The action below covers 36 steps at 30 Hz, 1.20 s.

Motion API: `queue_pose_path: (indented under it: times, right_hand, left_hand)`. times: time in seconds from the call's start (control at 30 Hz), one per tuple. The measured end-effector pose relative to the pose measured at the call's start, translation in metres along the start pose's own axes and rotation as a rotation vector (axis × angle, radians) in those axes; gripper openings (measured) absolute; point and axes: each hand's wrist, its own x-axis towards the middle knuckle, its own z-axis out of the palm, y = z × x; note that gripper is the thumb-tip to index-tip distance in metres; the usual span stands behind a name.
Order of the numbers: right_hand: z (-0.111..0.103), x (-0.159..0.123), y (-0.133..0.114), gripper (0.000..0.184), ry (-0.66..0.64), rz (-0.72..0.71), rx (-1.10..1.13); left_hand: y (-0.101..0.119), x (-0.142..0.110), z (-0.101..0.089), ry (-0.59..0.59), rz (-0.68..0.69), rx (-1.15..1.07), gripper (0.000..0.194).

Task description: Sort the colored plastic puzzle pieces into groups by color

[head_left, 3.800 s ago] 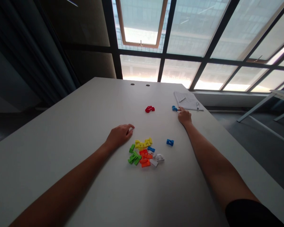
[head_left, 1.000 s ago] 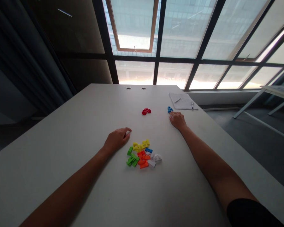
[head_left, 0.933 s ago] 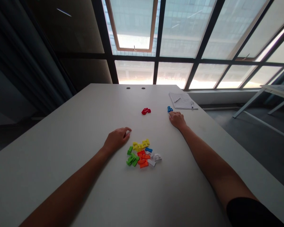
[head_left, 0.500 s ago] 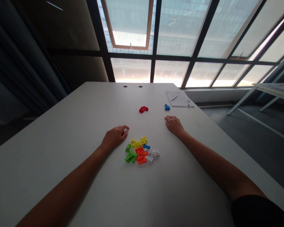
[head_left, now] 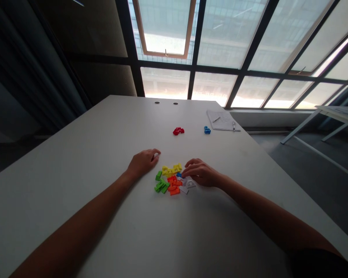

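My right hand (head_left: 201,172) is over the right side of a pile of small plastic blocks, fingers stretched and apart. Its fingertips are at a blue block (head_left: 179,175); whether they touch it I cannot tell. White blocks (head_left: 184,189) lie just below that hand, partly covered by it. In the pile, yellow blocks (head_left: 171,170) are at the back, green blocks (head_left: 162,186) on the left and orange-red blocks (head_left: 174,185) in the middle. My left hand (head_left: 145,160) rests on the table left of the yellow blocks, loosely bent, thumb and forefinger apart, holding nothing.
Farther back on the white table (head_left: 118,123) lie a cluster of red blocks (head_left: 178,131) and a few blue blocks (head_left: 207,130). A paper sheet (head_left: 220,119) with pens on it is near the right edge. Another table (head_left: 339,115) stands beyond, at the right.
My right hand has come from near the far blue blocks back and left to the pile's blue block. My left hand stays in place. The view has shifted slightly.
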Motion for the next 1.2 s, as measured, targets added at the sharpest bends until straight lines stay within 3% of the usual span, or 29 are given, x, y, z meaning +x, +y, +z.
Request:
queue_pose_path:
  times: [0.2, 0.37, 0.73, 0.93, 1.2]
  right_hand:
    - [-0.011, -0.004, 0.002, 0.021, -0.070, 0.030, -0.103]
    - [-0.021, -0.014, 0.018, 0.016, -0.052, 0.091, -0.210]
    - [-0.045, -0.044, 0.084, 0.013, 0.157, 0.689, -0.607]
    - [-0.060, -0.055, 0.119, 0.019, 0.277, 0.894, -0.663]
    - [-0.085, -0.041, 0.164, 0.028, 0.265, 1.136, -0.735]
  left_hand:
    - [0.001, 0.000, -0.001, -0.006, -0.006, -0.005, 0.035]
    - [0.001, 0.000, -0.001, 0.000, -0.005, -0.002, 0.035]
    - [-0.002, 0.000, 0.001, 0.002, 0.003, -0.022, 0.035]
    - [-0.002, 0.001, 0.001, -0.008, 0.001, -0.006, 0.034]
    - [0.000, 0.001, -0.002, -0.022, -0.014, -0.006, 0.034]
